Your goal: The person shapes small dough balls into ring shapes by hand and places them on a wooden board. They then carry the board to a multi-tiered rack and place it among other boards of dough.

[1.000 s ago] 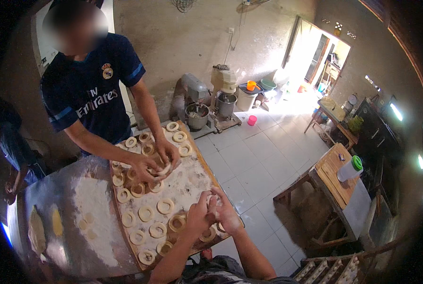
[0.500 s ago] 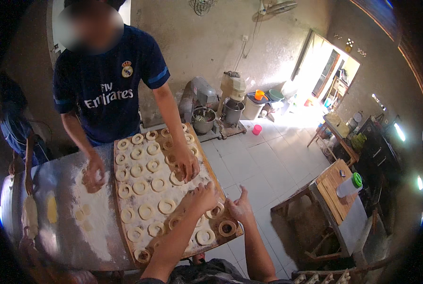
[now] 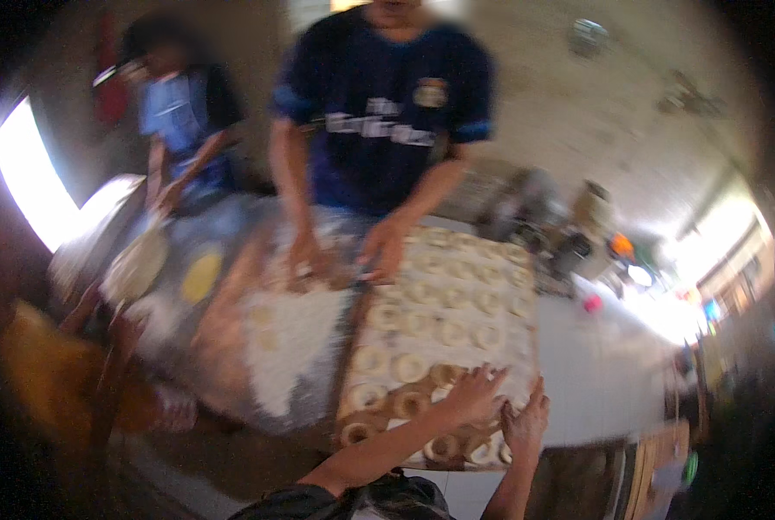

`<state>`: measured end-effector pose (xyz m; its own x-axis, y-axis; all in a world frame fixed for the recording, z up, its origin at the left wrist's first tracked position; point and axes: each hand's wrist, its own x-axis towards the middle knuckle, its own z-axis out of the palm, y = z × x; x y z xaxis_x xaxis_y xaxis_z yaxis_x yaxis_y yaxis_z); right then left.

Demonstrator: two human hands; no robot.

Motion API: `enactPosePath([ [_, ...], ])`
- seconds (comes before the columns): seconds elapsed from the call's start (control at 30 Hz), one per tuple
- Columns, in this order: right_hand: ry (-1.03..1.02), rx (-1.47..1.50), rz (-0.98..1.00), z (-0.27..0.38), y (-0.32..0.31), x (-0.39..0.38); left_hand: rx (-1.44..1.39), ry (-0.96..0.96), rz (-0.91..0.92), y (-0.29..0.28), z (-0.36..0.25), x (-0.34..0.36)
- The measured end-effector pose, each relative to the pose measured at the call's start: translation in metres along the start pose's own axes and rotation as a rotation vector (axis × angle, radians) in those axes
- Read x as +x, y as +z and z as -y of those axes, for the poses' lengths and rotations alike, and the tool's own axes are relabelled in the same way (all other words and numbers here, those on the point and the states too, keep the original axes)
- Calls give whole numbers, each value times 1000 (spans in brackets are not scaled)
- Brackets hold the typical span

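A floury board [image 3: 526,347] lies in front of me, with rows of pale dough rings [image 3: 412,367] on it. My left hand [image 3: 476,395] reaches over the board's near right part. Its fingers look stretched out and slightly apart, with nothing visible in them, though the picture is smeared. At the board's right edge, beside dough rings, is my right hand [image 3: 524,425], fingers pointing up and apart, also apparently holding nothing. My left forearm's shadow darkens several rings in the near rows.
Across the table a person in a dark blue shirt [image 3: 387,104] works with both hands near a flour heap [image 3: 288,347]. Further left, another person [image 3: 184,121] stands by a large dough piece [image 3: 136,264]. A yellow slab [image 3: 201,276] lies on the metal table. Mixers [image 3: 591,217] stand behind.
My view has swung left, so the board sits further right in it. The co-worker's hand has left the dough rings and is by the flour. My left hand's fingers have spread.
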<state>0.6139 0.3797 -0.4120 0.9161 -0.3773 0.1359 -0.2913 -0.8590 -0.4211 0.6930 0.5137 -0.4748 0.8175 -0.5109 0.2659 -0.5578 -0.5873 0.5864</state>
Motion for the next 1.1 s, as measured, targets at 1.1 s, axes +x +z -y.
enactPosePath([
  [1.1, -291, 1325, 975, 373, 200, -49, -66, -268, -703, -275, 224, -209],
])
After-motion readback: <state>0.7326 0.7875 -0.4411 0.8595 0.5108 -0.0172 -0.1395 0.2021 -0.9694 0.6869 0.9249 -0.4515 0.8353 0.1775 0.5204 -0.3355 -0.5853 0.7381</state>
